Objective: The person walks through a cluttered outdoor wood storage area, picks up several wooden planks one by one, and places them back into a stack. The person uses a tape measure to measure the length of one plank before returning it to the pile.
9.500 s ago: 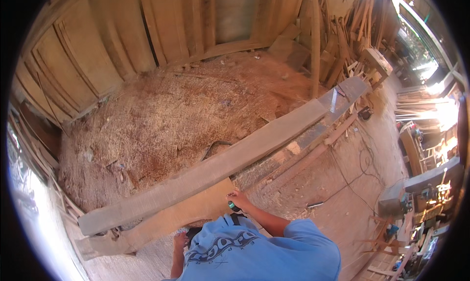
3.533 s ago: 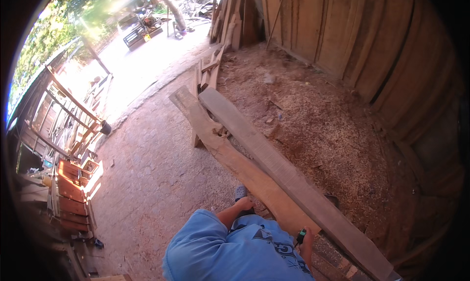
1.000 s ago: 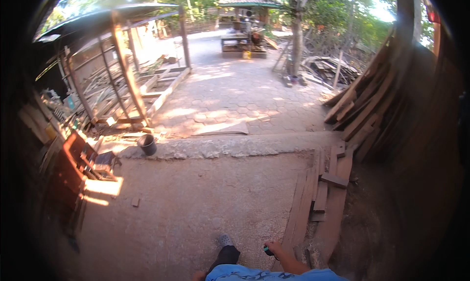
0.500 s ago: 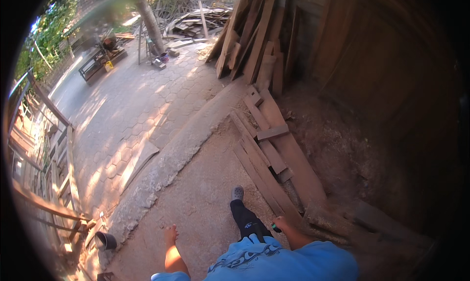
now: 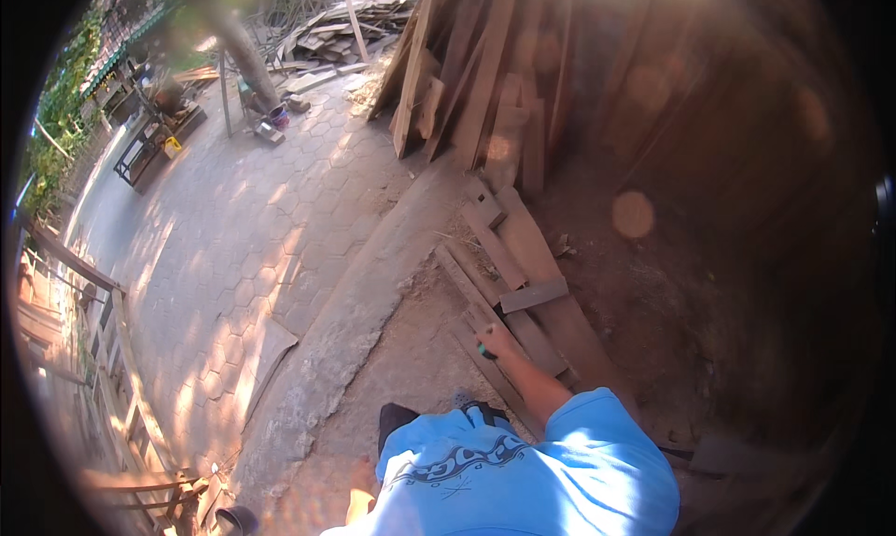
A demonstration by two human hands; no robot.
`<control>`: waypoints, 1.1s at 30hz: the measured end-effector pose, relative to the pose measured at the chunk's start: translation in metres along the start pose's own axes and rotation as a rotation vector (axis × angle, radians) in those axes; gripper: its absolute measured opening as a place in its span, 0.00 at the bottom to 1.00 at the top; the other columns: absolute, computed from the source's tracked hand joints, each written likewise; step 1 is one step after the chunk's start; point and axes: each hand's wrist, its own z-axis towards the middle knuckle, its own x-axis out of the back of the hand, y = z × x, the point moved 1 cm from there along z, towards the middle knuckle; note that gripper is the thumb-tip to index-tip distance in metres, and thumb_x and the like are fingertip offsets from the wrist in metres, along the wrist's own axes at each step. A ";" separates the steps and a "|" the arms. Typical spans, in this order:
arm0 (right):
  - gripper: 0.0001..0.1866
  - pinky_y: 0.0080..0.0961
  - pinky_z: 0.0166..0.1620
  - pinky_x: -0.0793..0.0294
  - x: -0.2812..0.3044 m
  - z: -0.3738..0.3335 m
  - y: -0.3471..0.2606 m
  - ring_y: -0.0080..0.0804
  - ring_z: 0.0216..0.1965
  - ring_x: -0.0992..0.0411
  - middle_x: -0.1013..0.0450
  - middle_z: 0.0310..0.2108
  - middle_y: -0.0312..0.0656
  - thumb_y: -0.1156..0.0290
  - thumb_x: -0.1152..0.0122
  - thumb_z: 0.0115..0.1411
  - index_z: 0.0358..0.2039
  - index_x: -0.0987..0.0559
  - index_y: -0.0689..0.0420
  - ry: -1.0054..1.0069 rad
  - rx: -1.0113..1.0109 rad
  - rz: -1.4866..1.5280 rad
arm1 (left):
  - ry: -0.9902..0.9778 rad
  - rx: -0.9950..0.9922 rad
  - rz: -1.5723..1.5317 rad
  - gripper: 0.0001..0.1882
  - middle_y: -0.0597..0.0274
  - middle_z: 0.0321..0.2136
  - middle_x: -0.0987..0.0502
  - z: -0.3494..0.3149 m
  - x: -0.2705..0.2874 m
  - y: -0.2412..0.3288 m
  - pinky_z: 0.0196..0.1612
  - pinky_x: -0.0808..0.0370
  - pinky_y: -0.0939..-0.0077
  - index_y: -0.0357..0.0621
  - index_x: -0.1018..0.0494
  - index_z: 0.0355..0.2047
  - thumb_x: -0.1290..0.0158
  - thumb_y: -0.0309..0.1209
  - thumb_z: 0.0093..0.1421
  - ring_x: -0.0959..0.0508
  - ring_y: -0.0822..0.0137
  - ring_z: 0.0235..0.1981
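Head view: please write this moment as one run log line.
right hand: on long plank, small green object at fingers | left hand: hanging free

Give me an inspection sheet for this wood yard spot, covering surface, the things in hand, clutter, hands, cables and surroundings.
Surface: bare reddish dirt floor beside a rough concrete kerb and grey hexagonal paving.
Job's things: long weathered wooden planks lying flat on the dirt, a short crosspiece nailed over them; a small green object at the right hand.
Clutter: scrap boards leaning against the shed wall; a heap of offcuts in the distance.
Hands: right hand reaches down to the planks, grip on the green object unclear; left hand hangs low, partly hidden.
Cables: nothing seen.
Surroundings: tree trunk, wooden frames at the left, sunlit yard.
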 end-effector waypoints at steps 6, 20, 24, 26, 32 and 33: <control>0.18 0.32 0.44 0.29 0.010 0.105 -0.167 0.42 0.41 0.26 0.24 0.37 0.49 0.60 0.40 0.51 0.39 0.21 0.58 -0.164 0.026 0.300 | 0.032 0.269 -0.653 0.24 0.56 0.39 0.24 0.121 0.097 0.142 0.38 0.28 0.64 0.42 0.29 0.48 0.48 0.47 0.58 0.24 0.61 0.41; 0.16 0.38 0.39 0.26 -0.004 0.196 -0.149 0.48 0.34 0.23 0.23 0.28 0.54 0.58 0.38 0.44 0.25 0.17 0.57 0.206 -0.599 0.051 | 0.015 0.156 -0.349 0.21 0.59 0.35 0.24 0.526 0.465 0.436 0.32 0.28 0.65 0.45 0.28 0.46 0.48 0.46 0.59 0.24 0.64 0.30; 0.16 0.33 0.38 0.26 -0.007 0.215 -0.206 0.41 0.32 0.23 0.22 0.27 0.50 0.59 0.37 0.44 0.28 0.17 0.59 0.202 -0.701 0.154 | 0.067 -0.196 -0.365 0.23 0.57 0.30 0.23 0.595 0.542 0.592 0.22 0.31 0.77 0.39 0.28 0.42 0.45 0.46 0.57 0.23 0.69 0.27; 0.17 0.32 0.38 0.26 -0.014 0.238 -0.235 0.38 0.32 0.23 0.22 0.27 0.50 0.59 0.38 0.45 0.29 0.17 0.61 0.262 -0.702 0.282 | 0.072 -0.254 -0.324 0.23 0.57 0.31 0.22 0.619 0.556 0.656 0.22 0.31 0.78 0.38 0.27 0.43 0.45 0.46 0.57 0.22 0.68 0.27; 0.19 0.31 0.42 0.28 -0.029 0.332 -0.298 0.41 0.35 0.23 0.22 0.31 0.50 0.59 0.40 0.48 0.31 0.18 0.63 0.297 -0.757 0.381 | -0.193 -0.221 -0.112 0.23 0.61 0.31 0.23 0.658 0.516 0.761 0.29 0.28 0.72 0.42 0.28 0.43 0.45 0.48 0.56 0.23 0.69 0.28; 0.19 0.32 0.43 0.28 -0.031 0.350 -0.300 0.42 0.37 0.23 0.22 0.33 0.51 0.59 0.40 0.48 0.32 0.18 0.62 0.274 -0.828 0.376 | -0.238 -0.213 -0.076 0.23 0.62 0.31 0.23 0.663 0.506 0.769 0.29 0.28 0.70 0.43 0.28 0.43 0.44 0.48 0.56 0.23 0.68 0.28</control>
